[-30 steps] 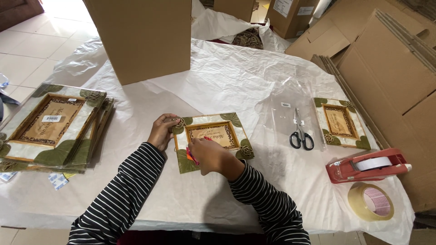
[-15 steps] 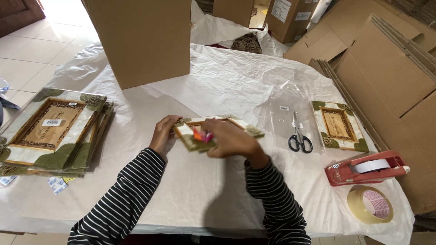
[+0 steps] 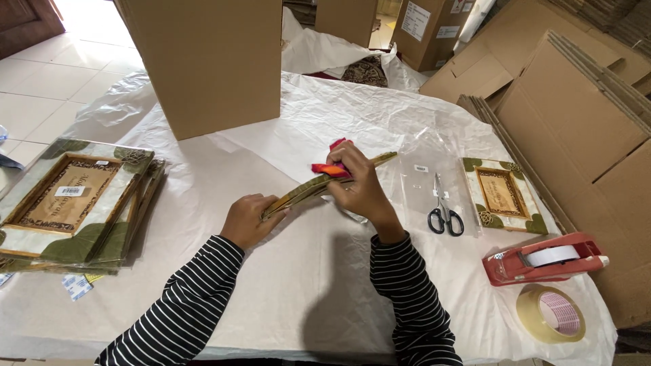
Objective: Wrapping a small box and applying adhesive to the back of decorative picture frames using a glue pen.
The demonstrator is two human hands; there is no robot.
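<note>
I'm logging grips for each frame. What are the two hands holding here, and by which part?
Both hold one picture frame, tilted edge-on: left hand at its lower-left corner, right hand at its middle, also gripping a red-orange cloth.

A green-and-cream leaf-patterned frame [image 3: 325, 184], a red-orange cloth [image 3: 332, 168], black-and-white striped sleeves [image 3: 190, 305], and a red tape dispenser [image 3: 542, 261].

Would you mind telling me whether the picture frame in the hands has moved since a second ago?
Yes. The frame lay flat on the table; now both hands tilt it edge-up, lifted slightly toward the cardboard box.
</note>
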